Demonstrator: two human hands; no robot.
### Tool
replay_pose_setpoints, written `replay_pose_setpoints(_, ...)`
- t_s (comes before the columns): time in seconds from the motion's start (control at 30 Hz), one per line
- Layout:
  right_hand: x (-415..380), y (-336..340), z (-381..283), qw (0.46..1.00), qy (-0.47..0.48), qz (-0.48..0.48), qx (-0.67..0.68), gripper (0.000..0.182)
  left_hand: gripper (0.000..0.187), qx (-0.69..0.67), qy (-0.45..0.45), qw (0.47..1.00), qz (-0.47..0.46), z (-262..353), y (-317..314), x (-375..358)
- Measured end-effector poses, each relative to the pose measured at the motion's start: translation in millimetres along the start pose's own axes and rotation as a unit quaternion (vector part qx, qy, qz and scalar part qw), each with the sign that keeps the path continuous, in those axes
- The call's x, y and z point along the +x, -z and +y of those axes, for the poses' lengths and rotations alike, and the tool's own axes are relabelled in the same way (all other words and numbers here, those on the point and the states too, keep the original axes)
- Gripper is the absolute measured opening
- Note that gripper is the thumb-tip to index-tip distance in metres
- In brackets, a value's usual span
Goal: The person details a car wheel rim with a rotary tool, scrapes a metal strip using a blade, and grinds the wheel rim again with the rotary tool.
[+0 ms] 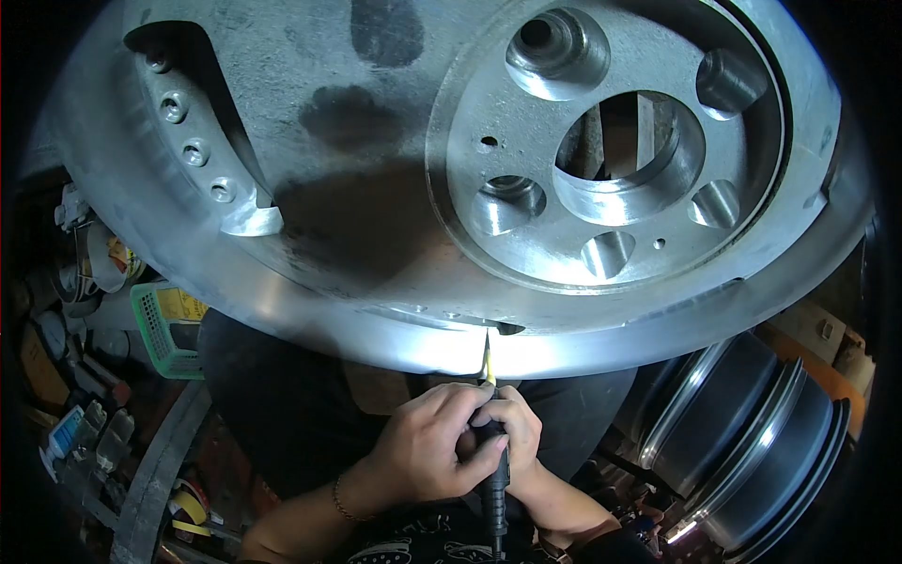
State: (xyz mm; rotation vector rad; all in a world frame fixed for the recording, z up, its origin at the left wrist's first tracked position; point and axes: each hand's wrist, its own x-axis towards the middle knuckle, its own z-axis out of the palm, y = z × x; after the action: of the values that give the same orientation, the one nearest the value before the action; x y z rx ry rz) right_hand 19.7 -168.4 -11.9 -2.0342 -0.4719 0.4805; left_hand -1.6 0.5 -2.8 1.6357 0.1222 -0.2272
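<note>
A large round grey metal part (376, 188) fills the upper view, with a raised hub ring (573, 254) of several holes at its right. Below its bright rim, my left hand (427, 442) and my right hand (515, 423) meet around a black pen-like tool (493, 489), fingers closed on it. The tool's thin yellowish tip (489, 362) points up to the rim, beside a small dark notch (510, 329). A cable runs down from its lower end. Whether the tip touches the metal cannot be made out.
A green plastic basket (164, 329) stands at the left, near assorted tools and a yellow tape roll (190, 508). A curved metal strip (160, 470) lies at lower left. Shiny cylindrical metal wheels (742, 442) stand at lower right. My legs are beneath the part.
</note>
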Motion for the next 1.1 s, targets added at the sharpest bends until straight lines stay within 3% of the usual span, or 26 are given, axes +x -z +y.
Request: replay_pose_setpoints(1.1, -0.7, 3.2, 3.6, 1.0, -0.008, -0.017, 0.018, 0.028, 0.05, 0.019, 0.001, 1.0, -0.016, 2.1, -1.5, 0.6)
